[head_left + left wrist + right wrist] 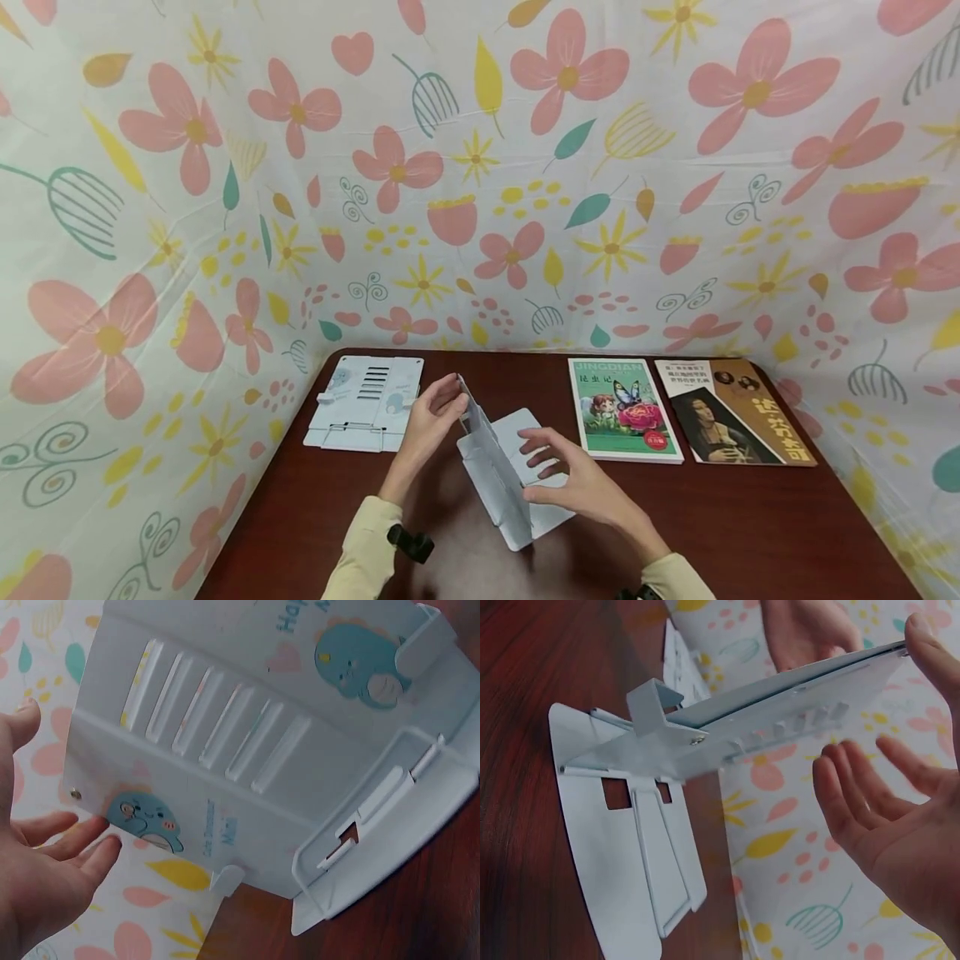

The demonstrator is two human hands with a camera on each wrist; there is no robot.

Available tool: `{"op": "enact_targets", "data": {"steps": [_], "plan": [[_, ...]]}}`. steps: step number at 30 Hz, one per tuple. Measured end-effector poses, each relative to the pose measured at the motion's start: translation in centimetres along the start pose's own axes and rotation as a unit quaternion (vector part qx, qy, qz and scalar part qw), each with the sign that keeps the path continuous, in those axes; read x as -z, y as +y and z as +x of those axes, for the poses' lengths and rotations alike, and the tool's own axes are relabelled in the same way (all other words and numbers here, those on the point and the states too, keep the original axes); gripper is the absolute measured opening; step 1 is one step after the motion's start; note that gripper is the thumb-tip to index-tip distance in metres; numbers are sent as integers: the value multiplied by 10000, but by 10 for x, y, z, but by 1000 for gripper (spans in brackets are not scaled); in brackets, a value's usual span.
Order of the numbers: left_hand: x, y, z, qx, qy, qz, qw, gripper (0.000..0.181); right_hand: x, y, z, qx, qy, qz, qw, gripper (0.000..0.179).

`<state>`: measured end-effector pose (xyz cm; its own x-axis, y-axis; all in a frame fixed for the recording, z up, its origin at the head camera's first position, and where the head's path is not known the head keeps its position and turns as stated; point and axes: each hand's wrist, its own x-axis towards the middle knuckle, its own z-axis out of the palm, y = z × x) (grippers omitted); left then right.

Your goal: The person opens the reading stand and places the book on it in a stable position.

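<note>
A white metal book stand [491,467] is unfolded on the table, its slotted panel raised above a flat base. Blue dinosaur prints show on the panel in the left wrist view. My left hand [429,421] is at the panel's upper left edge; the fingertips [109,832] meet that edge while the thumb stands apart. On the other side, my right hand [577,483] is beside the panel with its fingers spread and slightly bent. The right thumb [924,645] appears against the panel's edge in the right wrist view; whether it presses is unclear.
Another white book stand [348,408] lies folded flat at the table's back left. To the right lie a green-covered book [622,417] and a brown and white book [731,417] with a portrait. A flower-patterned curtain [480,167] surrounds the dark wooden table [360,483].
</note>
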<state>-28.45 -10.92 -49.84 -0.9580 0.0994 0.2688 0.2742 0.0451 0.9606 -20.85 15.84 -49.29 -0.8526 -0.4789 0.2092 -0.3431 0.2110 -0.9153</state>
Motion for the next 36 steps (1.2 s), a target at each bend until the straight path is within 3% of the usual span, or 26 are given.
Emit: {"op": "enact_targets", "data": {"steps": [3, 8, 17, 26, 31, 36], "plan": [[-6, 2, 2, -113, -167, 152, 9997, 63, -7, 1, 4, 20, 62, -139, 9999, 79], [-13, 4, 1, 8, -580, 390, 9976, 81, -13, 2, 9, 236, 121, -462, 9986, 93], [-20, -1, 6, 6, -1016, 697, 9924, 103, -24, 4, 18, 253, 192, -594, 9977, 104], [-21, -3, 14, -67, -1442, 868, 9857, 102, -31, -1, 22, -287, 133, -580, 9978, 101], [-21, -8, 19, -53, -1659, 665, 9839, 96, -35, -1, 24, -82, 207, -491, 9985, 100], [-19, -12, 23, -42, -1610, 580, 9852, 89, -41, -3, 28, -3, 210, -536, 9983, 99]]}}
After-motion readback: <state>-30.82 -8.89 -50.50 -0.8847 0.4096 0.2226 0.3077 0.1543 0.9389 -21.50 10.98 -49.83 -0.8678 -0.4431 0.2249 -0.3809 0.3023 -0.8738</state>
